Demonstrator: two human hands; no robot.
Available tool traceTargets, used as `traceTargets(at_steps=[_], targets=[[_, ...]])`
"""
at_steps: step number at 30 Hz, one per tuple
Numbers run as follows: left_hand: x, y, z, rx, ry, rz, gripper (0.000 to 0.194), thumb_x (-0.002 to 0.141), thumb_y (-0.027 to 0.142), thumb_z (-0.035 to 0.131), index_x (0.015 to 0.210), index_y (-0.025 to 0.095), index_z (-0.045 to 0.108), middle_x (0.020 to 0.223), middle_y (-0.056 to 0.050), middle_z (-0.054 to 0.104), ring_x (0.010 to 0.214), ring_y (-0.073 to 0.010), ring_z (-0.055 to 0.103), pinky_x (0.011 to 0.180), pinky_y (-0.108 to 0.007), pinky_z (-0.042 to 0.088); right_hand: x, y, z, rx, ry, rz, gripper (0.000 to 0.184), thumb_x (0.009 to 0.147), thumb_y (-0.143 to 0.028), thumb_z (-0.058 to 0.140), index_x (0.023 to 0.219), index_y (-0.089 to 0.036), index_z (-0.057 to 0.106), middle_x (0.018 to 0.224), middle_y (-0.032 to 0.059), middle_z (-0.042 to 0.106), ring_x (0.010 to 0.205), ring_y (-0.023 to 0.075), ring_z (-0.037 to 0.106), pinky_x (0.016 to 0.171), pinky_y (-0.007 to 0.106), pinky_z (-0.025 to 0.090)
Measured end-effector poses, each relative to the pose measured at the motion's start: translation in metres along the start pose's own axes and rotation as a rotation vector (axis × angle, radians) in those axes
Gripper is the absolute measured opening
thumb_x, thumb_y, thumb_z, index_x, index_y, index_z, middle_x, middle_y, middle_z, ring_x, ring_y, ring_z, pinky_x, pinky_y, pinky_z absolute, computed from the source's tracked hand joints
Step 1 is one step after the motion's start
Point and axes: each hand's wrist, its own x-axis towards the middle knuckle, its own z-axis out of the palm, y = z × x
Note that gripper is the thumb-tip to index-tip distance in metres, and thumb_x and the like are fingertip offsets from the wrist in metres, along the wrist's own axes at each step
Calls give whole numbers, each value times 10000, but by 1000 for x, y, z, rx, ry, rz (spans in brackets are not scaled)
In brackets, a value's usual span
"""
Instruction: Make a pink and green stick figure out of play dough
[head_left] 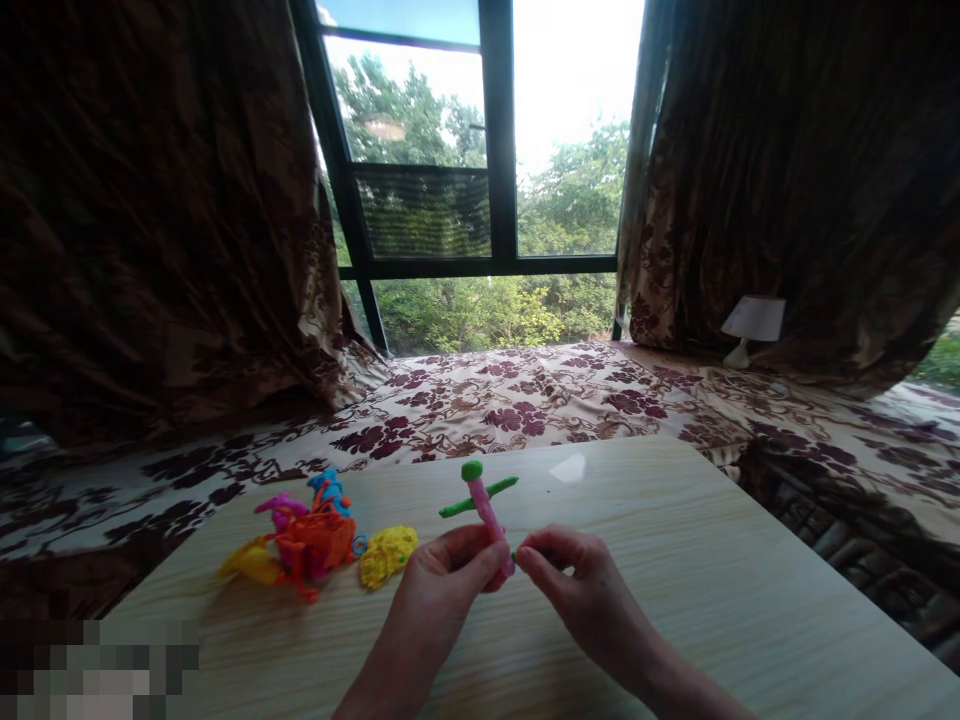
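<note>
My left hand (450, 580) pinches the lower end of a pink clay stick (486, 512) held up above the light wooden table (675, 560). A green ball (472, 470) tops the stick, and a thin green clay strip (480, 497) crosses it like arms. My right hand (574, 580) meets the left at the stick's base, with its fingertips pinched on a small green bit of clay there. Left of my hands, on the table, lie a yellow clay lump (387, 555) and a pile of orange, pink, blue and yellow clay pieces (307, 540).
Behind the table lies a bed or bench with a floral cover (525, 400). Brown patterned curtains (150, 200) hang on both sides of a large window (487, 170). A small white lamp (750, 325) stands at the back right.
</note>
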Motion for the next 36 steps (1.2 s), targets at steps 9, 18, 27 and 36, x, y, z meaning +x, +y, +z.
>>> traceTargets(at_steps=[9, 18, 27, 36], targets=[[2, -2, -2, 11, -11, -7, 206, 576, 276, 733, 746, 161, 710, 671, -37, 686, 593, -113, 567, 602, -225, 464, 3, 0, -2, 368, -164, 242, 192, 721, -317, 619, 693, -128, 620, 582, -17, 546, 534, 81, 430, 495, 194, 331], [-4, 3, -2, 31, -58, -20, 233, 615, 288, 705, 824, 185, 712, 664, -29, 679, 616, -122, 562, 648, -250, 463, 3, -1, -10, 499, -323, 301, 241, 743, -346, 605, 764, -120, 687, 641, 15, 578, 600, 94, 457, 590, 218, 377], [-4, 2, 0, 41, -75, -16, 284, 594, 323, 711, 835, 172, 716, 632, -42, 677, 585, -119, 533, 595, -220, 442, 3, 0, -8, 486, -309, 299, 254, 685, -378, 663, 751, -134, 691, 640, 16, 609, 631, 117, 492, 604, 225, 386], [-7, 2, 1, 17, -91, -35, 249, 625, 289, 696, 841, 166, 714, 662, -51, 678, 613, -117, 538, 650, -247, 446, 2, -4, -7, 515, -292, 201, 248, 692, -361, 663, 769, -127, 689, 652, 21, 633, 700, 150, 554, 652, 247, 399]])
